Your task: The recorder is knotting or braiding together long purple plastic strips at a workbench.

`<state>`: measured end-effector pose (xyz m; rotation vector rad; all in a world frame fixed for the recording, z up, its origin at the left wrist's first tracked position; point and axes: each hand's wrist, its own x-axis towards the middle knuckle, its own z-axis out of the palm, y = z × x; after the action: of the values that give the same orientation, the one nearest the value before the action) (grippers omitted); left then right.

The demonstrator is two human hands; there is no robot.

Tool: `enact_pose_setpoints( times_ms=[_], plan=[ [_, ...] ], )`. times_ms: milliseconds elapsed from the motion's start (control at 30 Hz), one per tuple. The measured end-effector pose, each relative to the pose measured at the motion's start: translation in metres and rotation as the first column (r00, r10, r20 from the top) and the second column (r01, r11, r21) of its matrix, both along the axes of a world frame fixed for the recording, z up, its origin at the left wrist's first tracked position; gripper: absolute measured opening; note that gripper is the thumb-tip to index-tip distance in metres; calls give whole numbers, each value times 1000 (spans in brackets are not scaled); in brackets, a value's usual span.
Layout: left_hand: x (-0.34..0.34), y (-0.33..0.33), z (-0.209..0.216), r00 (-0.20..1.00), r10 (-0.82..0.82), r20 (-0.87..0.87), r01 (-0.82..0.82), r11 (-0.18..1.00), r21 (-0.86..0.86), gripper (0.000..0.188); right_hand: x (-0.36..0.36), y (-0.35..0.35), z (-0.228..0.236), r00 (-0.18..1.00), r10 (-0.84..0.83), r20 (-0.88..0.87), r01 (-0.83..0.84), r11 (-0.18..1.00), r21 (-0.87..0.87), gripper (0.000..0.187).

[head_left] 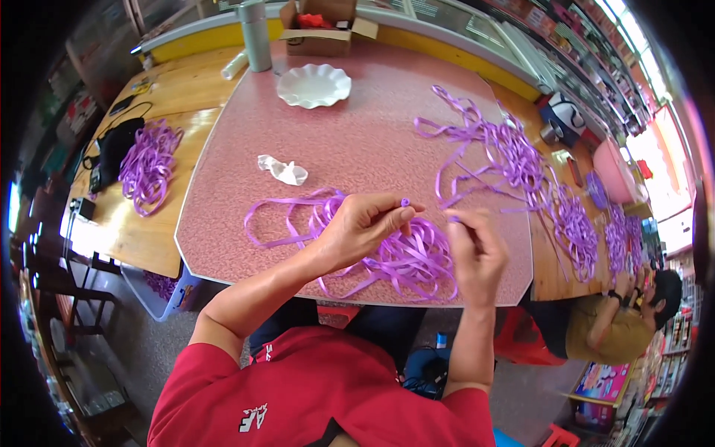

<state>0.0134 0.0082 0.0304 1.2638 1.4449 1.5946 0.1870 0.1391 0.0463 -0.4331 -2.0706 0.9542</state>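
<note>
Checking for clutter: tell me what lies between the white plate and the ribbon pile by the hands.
Head view: a crumpled white scrap, perhaps tissue, on the pink tabletop.

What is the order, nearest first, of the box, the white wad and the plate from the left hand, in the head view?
From the left hand:
1. White wad: ahead, to its left.
2. Plate: beyond the wad.
3. Box: farthest, behind the plate.
</note>
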Motion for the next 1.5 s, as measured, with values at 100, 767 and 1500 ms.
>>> enact_pose_setpoints(
  times_ms=[100,767,1500],
  plan=[
    [7,0,-4,996,5,-94,-2,999,34,27,-22,-15,8,992,130,0,-130,992,7,13],
    [15,-1,-13,871,-8,491,-33,997,74,16,-19,-21,2,975,206,-85,-222,923,-315,16],
    [17,-3,-23,657,-89,749,70,996,57,12,-18,-25,-2,993,109,-44,-108,994,25,27]
  ],
)
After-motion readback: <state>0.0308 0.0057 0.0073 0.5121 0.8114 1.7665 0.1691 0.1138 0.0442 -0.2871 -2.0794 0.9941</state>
